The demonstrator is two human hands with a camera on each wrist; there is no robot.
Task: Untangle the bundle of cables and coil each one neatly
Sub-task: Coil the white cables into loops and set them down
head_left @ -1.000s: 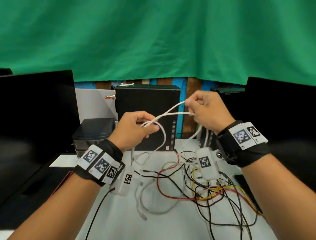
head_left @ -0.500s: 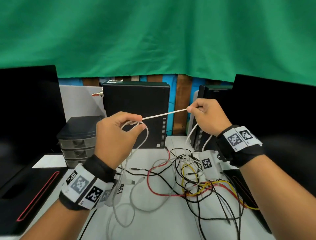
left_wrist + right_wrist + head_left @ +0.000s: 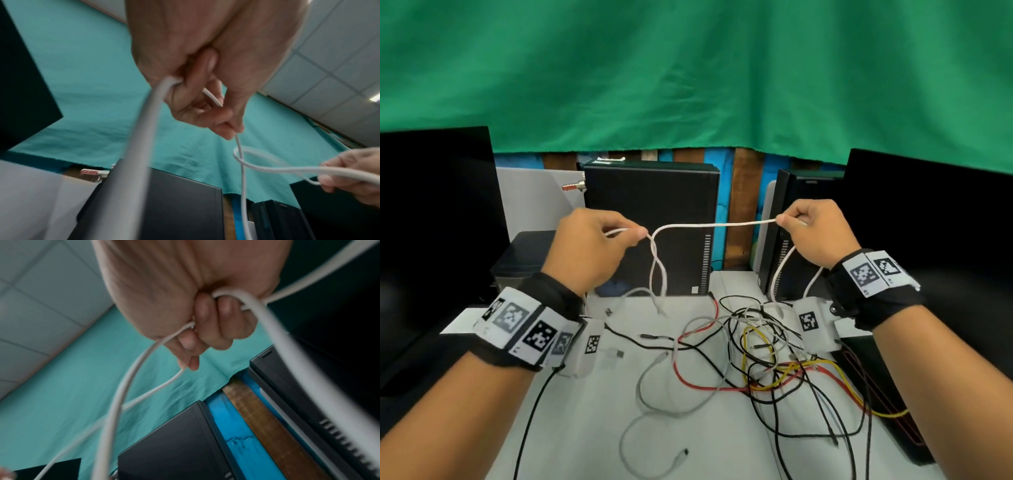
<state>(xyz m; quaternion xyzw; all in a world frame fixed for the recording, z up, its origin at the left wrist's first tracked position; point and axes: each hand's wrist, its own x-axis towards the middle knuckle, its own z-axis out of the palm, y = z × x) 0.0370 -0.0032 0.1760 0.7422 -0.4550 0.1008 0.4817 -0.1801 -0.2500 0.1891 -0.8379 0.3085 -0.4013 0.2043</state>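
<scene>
A white cable (image 3: pixel 715 225) stretches almost level between both raised hands. My left hand (image 3: pixel 599 240) pinches it (image 3: pixel 239 146) between thumb and forefinger, and a twisted loop hangs below the pinch toward the table. My right hand (image 3: pixel 811 233) grips the cable's other part (image 3: pixel 236 296) in curled fingers, with strands trailing down past the wrist. On the white table (image 3: pixel 571 428) lies the tangled bundle (image 3: pixel 767 363) of black, red, yellow and white cables. A separate white cable (image 3: pixel 654 404) curls in loose loops at the table's centre.
Black monitors stand at the left (image 3: pixel 434 212) and right (image 3: pixel 935 240). Two black computer cases (image 3: pixel 650 219) stand upright at the back under a green curtain. A dark drawer unit (image 3: pixel 524 257) sits behind my left hand.
Both hands have moved apart, left hand leftward and right hand rightward, drawing the white cable out into a longer level span. The loop under my left hand now hangs twisted.
</scene>
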